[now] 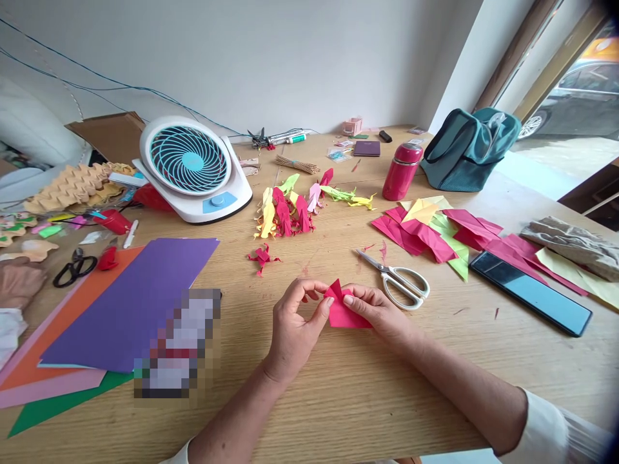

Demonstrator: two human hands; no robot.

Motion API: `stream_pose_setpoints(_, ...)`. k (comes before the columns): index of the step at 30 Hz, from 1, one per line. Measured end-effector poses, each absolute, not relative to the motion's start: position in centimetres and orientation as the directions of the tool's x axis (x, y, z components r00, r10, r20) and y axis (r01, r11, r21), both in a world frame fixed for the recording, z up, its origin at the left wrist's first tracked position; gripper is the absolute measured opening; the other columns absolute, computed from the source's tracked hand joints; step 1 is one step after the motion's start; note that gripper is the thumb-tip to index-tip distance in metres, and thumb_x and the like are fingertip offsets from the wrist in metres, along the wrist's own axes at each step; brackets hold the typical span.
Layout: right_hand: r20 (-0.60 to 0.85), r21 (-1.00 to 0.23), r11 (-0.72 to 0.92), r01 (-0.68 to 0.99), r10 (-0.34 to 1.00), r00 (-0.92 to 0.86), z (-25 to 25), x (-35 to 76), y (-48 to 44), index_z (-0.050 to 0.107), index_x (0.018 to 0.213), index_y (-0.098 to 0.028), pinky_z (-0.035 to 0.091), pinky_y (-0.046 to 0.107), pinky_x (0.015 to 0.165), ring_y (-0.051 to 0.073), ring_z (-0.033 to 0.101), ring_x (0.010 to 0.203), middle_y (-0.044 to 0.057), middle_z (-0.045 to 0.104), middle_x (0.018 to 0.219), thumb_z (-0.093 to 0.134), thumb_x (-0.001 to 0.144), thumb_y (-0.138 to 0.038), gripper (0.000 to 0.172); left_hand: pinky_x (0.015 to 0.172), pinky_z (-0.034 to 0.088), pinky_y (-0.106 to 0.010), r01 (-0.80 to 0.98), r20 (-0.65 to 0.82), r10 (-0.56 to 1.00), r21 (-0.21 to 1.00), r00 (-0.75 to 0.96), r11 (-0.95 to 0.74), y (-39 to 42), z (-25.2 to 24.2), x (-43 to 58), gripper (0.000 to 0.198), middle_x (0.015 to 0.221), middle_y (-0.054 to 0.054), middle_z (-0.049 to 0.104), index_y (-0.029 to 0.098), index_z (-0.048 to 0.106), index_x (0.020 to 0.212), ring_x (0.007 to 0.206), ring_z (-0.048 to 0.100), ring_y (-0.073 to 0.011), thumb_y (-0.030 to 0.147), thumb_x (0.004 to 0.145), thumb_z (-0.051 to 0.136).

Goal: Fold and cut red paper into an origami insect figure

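Note:
Between my two hands is a small folded piece of pinkish-red paper [349, 314], with a pointed flap standing up at its top. My left hand [300, 316] pinches its left edge between thumb and fingers. On the other side my right hand [380, 312] grips the upper right part, thumb on the near face. White-handled scissors [403, 283] lie open just beyond my right hand. A finished red paper figure [262, 259] with thin limbs rests further off to the left. Behind it sits a cluster of folded paper figures [284, 212] in red, yellow, green and pink.
Coloured sheets [120, 303] and a pixelated object [178, 345] lie left. A white fan [193, 167] stands behind them. On the right are folded papers [425, 235], a phone [532, 293], a red flask [402, 171] and a teal bag [471, 151]. Another person's hand [22, 283] shows far left.

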State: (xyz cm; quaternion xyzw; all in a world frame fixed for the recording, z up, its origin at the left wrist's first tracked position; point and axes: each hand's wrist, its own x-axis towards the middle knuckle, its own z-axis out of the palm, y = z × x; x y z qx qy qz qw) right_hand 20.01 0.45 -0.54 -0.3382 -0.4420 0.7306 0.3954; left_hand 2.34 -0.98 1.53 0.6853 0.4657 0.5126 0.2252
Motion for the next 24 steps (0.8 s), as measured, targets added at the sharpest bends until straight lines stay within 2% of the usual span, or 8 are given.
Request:
stream_pose_setpoints(5, -0.129, -0.915, -0.285, -0.285, 0.877, -0.462, -1.2, 20.1, 0.5, 0.074, 0.089, -0.019, 0.046, 0.023, 0.070, 0.012, 0.055, 0.069, 0.001, 0.068, 0.081, 0.075, 0.082, -0.055, 0.037, 0.075, 0.049, -0.028, 0.371, 0.496, 0.867, 0.795, 0.060, -0.480, -1.2, 1.7, 2.3, 0.008, 0.085, 0.000, 0.068, 0.021, 0.065, 0.092, 0.077, 0.062, -0.0135, 0.013, 0.088, 0.066)
stream_pose_setpoints(9, -0.043, -0.945, -0.192, -0.265, 0.876, -0.481, -1.3, 20.3, 0.7, 0.074, 0.086, -0.019, 0.047, 0.025, 0.075, 0.013, 0.057, 0.073, 0.000, 0.066, 0.077, 0.069, 0.089, -0.052, 0.034, 0.078, 0.051, -0.028, 0.361, 0.568, 0.816, 0.742, 0.109, -0.565, -1.3, 1.9, 2.1, 0.010, 0.086, 0.000, 0.068, 0.022, 0.065, 0.092, 0.082, 0.064, -0.0141, 0.012, 0.090, 0.065)
stream_pose_setpoints(13, 0.041, -0.973, -0.071, -0.219, 0.884, -0.466, -0.9, 20.5, 0.7, 0.075, 0.091, -0.019, 0.048, 0.028, 0.081, 0.016, 0.060, 0.082, 0.002, 0.068, 0.083, 0.066, 0.091, -0.052, 0.034, 0.081, 0.052, -0.030, 0.382, 0.627, 0.765, 0.678, 0.144, -0.628, -1.4, 2.3, 2.0, 0.014, 0.088, 0.000, 0.070, 0.022, 0.063, 0.092, 0.085, 0.065, -0.0148, 0.009, 0.090, 0.065)
stream_pose_setpoints(17, 0.081, -0.989, 0.016, -0.145, 0.890, -0.449, -0.3, 20.5, 0.6, 0.076, 0.090, -0.020, 0.050, 0.031, 0.084, 0.018, 0.063, 0.087, 0.005, 0.071, 0.090, 0.065, 0.091, -0.055, 0.037, 0.082, 0.053, -0.030, 0.379, 0.646, 0.745, 0.656, 0.165, -0.653, -1.4, 2.5, 2.0, 0.016, 0.089, 0.000, 0.070, 0.022, 0.062, 0.093, 0.086, 0.066, -0.0151, 0.007, 0.089, 0.065)
stream_pose_setpoints(24, 0.110, -0.992, 0.069, -0.106, 0.883, -0.457, -0.2, 20.5, 0.6, 0.076, 0.094, -0.020, 0.050, 0.032, 0.085, 0.018, 0.064, 0.087, 0.005, 0.073, 0.091, 0.063, 0.093, -0.053, 0.036, 0.080, 0.053, -0.031, 0.407, 0.651, 0.742, 0.641, 0.160, -0.650, -1.5, 2.5, 2.1, 0.013, 0.086, -0.001, 0.069, 0.022, 0.062, 0.094, 0.084, 0.065, -0.0156, 0.010, 0.089, 0.064)
